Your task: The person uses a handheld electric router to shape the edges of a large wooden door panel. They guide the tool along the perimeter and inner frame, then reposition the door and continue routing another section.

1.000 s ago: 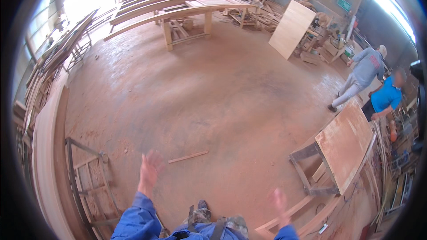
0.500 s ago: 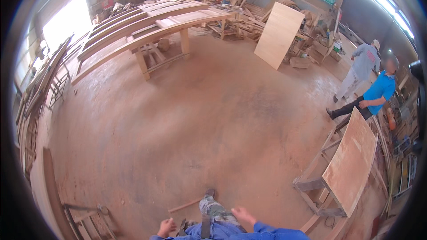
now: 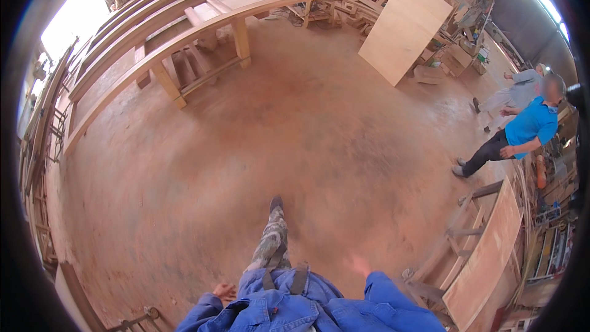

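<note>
My left hand point(image 3: 225, 292) hangs beside my blue jacket, empty, with the fingers loosely apart. Out to the right swings my right hand point(image 3: 359, 264), smeared by motion so that its fingers do not show clearly; no held thing is visible. Neither hand touches anything around it. Nearest to the right hand is a low wooden stand point(image 3: 424, 289) carrying a thin wood panel point(image 3: 485, 258). One leg in camouflage trousers point(image 3: 270, 243) is stretched forward on the dusty reddish floor point(image 3: 295, 135).
A large wooden frame point(image 3: 209, 43) rests on trestles at the far left. A pale board point(image 3: 405, 31) leans before piled timber scraps. Two people walk at the right, one in a blue shirt point(image 3: 531, 126), one in grey point(image 3: 513, 93). Long timbers point(image 3: 46, 123) line the left wall.
I have stepped forward: the wooden frame and the stand are closer. My right hand has swung outward to the right. The two people have moved and now overlap more.
</note>
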`<state>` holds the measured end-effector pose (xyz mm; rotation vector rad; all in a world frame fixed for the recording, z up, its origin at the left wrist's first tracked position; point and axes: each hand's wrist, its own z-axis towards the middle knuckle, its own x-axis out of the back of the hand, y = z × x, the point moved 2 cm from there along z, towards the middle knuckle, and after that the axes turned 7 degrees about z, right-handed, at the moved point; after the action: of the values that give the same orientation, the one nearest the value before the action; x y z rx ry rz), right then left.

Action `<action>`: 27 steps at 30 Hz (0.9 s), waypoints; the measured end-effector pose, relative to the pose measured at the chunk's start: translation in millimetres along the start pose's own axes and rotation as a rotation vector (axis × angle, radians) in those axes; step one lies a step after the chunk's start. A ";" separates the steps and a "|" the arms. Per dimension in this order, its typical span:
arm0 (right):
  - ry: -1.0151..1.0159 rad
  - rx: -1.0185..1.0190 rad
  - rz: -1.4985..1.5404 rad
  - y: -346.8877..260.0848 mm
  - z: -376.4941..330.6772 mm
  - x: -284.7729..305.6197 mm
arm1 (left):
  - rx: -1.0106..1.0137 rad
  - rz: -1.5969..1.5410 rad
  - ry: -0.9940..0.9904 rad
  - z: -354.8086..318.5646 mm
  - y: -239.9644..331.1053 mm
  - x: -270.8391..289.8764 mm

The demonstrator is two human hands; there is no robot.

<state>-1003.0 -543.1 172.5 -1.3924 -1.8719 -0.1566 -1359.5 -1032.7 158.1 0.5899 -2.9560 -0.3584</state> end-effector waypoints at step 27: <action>0.346 -0.106 0.890 -129.9 658.2 777.8 | -0.761 0.318 0.344 148.6 1297.9 135.0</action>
<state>-1521.6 338.7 265.1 -1.9897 -0.8601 -0.0388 -1979.3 109.7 346.6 0.0675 -2.2692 -1.1252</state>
